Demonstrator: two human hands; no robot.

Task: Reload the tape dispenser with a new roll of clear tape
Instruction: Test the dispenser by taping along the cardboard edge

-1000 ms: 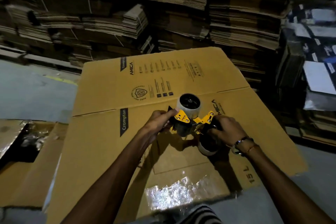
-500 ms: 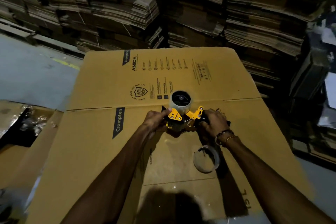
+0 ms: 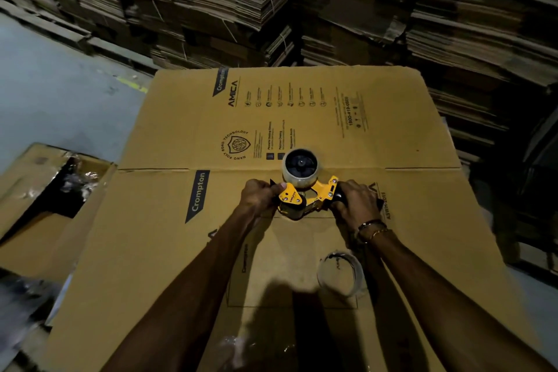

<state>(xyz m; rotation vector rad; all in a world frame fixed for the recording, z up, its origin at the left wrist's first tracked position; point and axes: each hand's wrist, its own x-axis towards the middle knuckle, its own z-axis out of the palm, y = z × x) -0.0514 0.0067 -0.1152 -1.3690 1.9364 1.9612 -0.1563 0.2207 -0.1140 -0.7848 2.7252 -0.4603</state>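
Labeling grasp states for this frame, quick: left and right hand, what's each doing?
Left hand: closed, fingers gripping the front end of the yellow tape dispenser.
Right hand: closed around the dispenser's black handle.

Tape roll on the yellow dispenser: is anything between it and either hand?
Nothing visible. The clear tape roll already sits on the yellow tape dispenser; the left hand grips the front end, the right hand the black handle.
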